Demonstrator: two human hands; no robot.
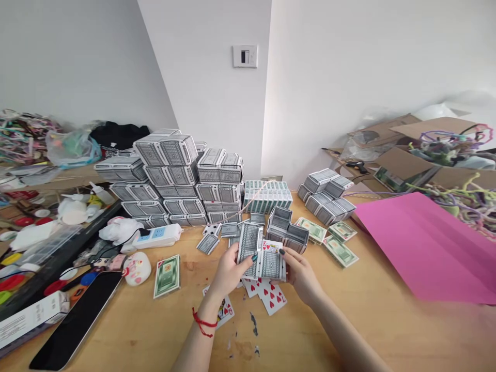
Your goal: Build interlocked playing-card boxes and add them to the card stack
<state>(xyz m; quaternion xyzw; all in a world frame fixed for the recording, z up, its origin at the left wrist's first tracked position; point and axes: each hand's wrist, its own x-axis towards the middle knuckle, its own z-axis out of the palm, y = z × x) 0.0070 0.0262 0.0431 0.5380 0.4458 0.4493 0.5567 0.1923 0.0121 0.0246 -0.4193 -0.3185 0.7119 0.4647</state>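
Between my hands is a block of folded playing cards (250, 240) with grey patterned backs. My left hand (230, 268) grips its left side, thumb across the front. My right hand (300, 271) pinches the right part, where a king of hearts (272, 246) shows its top edge; how far that card is tucked in I cannot tell. Loose heart cards (273, 297) lie face up on the table below, and a queen card (225, 311) is partly behind my left wrist. Just beyond are more folded card pieces (287, 227) and scattered face-down cards (208, 243).
Tall stacks of card blocks (166, 175) stand at the back left, a smaller stack (327, 194) at the right. Green card packs (167, 276) lie about. A phone (77, 323) and power strip (158, 235) are left; pink paper (430, 248) and cardboard boxes (411, 160) right.
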